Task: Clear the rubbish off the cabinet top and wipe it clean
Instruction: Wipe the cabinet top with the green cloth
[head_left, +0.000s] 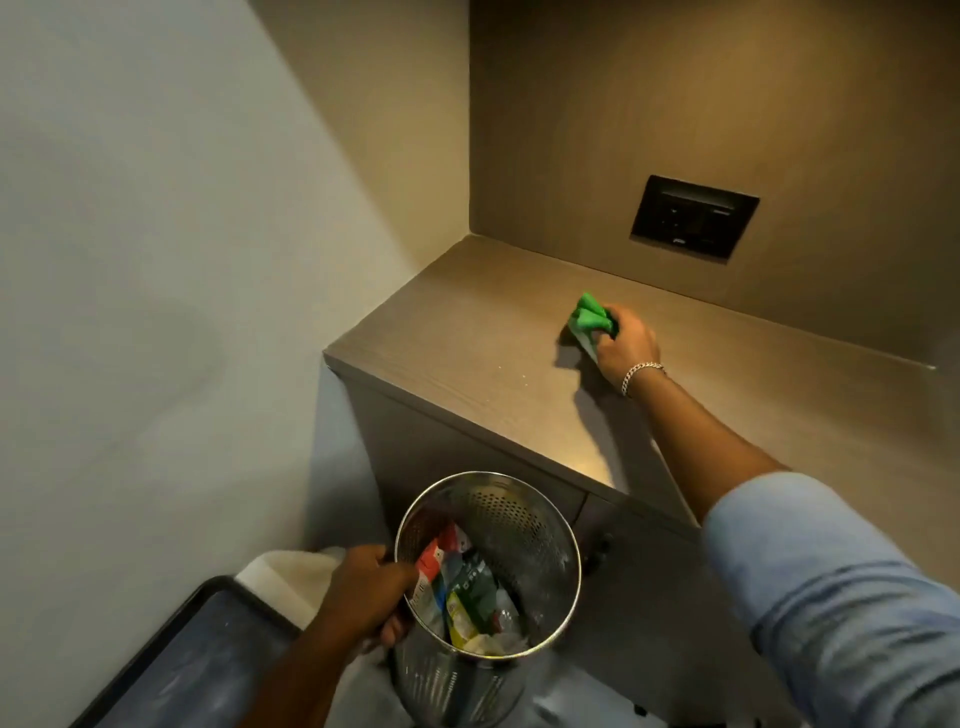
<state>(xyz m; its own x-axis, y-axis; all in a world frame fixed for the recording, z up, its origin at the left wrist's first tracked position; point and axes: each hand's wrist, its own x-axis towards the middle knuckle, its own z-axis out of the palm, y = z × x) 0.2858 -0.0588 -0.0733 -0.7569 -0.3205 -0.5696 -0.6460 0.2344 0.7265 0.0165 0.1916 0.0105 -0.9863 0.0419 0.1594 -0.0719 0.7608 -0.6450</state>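
Our right hand (626, 340) clutches a bunched green cloth (591, 321) against the far part of the worktop (467, 364). Our left hand (366, 592) grips the rim of a perforated steel bin (519, 525), low and near, holding coloured wrappers (457, 592).

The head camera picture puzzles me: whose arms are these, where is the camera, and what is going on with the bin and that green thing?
There is no machine here. A person wears a wide-angle camera on the head, so you look down along their own arms. The right hand presses a green cloth on the brown cabinet top, near the back wall with its dark socket panel. A few pale crumbs lie near the front edge. The left hand grips the rim of a perforated metal bin, held below the cabinet edge, with colourful wrappers inside.
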